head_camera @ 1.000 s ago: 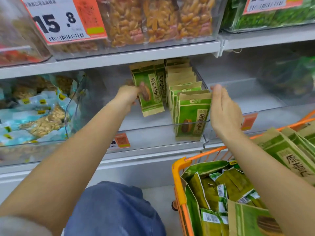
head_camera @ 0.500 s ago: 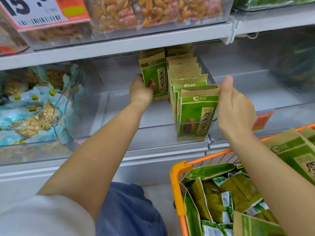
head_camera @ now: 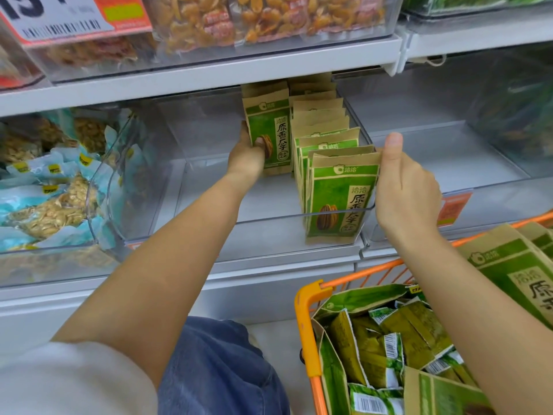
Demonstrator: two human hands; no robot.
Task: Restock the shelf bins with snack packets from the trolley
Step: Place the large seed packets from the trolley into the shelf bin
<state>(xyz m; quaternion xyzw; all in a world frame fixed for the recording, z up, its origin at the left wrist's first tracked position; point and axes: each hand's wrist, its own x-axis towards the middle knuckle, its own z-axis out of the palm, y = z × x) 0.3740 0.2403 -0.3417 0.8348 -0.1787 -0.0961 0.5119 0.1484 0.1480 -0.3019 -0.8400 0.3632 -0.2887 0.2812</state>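
Both hands have settled since a second ago: the left hand, which was carrying a green packet through the air in front of the bin, now stands it upright deep in the clear bin, and the right hand has closed in from the side onto the front of the row.

The left hand's thumb lies across the packet's printed face and its fingers wrap behind, so it grips the packet, which sits just left of the row of packets and touches the bin floor or nearly so; which one cannot be told. The right hand pinches the upper right corner of the front packet, thumb raised above the edge, fingers curled behind it. That front packet stands upright against the bin's low front wall, and the others line up behind it toward the back.

An orange trolley at lower right holds a heap of more green packets. On the left, another bin holds pale blue bags of nuts. On the shelf above sit a price tag and tubs of orange snacks.
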